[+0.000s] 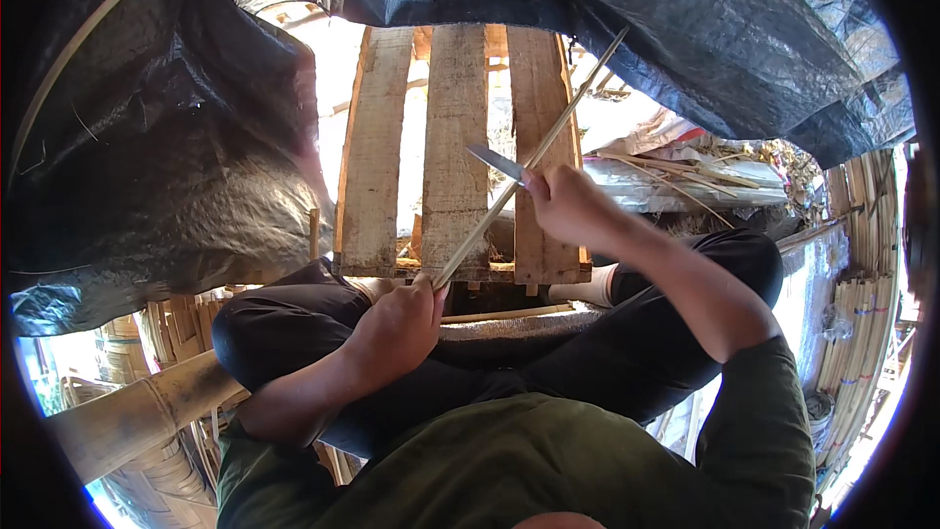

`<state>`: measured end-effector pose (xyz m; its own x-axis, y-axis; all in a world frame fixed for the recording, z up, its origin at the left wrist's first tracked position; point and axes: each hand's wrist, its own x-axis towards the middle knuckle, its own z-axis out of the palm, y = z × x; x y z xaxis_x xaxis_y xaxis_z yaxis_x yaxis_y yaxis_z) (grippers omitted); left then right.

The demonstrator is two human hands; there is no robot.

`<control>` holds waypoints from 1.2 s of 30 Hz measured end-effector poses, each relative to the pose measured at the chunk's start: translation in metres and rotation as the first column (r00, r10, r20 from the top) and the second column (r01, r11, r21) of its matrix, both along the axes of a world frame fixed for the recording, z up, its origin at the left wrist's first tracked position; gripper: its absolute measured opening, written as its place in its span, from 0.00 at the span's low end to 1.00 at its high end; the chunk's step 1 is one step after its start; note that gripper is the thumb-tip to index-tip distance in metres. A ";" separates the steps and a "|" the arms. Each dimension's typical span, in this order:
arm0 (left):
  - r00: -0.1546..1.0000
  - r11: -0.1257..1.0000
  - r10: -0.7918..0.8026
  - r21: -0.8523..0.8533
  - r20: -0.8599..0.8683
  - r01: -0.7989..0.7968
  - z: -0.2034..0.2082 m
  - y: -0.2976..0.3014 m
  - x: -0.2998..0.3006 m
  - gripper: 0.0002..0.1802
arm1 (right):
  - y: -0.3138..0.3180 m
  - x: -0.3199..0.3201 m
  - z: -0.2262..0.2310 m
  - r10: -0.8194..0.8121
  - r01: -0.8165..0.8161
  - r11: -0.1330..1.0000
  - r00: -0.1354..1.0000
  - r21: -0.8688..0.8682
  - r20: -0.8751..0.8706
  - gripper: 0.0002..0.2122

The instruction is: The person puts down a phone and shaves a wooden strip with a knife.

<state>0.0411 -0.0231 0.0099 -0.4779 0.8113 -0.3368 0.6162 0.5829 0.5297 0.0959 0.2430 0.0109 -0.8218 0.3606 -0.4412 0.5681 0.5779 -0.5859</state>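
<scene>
My left hand [406, 323] is closed around the lower end of a long, thin bamboo strip [568, 116], just above my left knee. The strip slants up and to the right, crossing over a slatted wooden pallet [456, 137]. My right hand [568, 204] grips a knife [496, 163], whose handle is hidden in my fist. Its short, flat grey blade points up and left, lying across the strip about midway along it. Whether the edge touches the strip, I cannot tell.
A dark plastic tarp [166, 157] hangs at the left and across the top. Bundled bamboo strips [857, 372] stand at the right. A thick bamboo pole [157, 411] lies at lower left, beside woven bamboo pieces. Loose sticks [685, 174] are scattered right of the pallet.
</scene>
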 end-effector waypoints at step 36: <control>0.994 0.987 -0.087 0.131 -0.065 0.095 -0.005 -0.012 -0.002 0.12 | 0.015 -0.007 0.009 -0.064 0.069 0.994 0.996 -0.080 0.057 0.22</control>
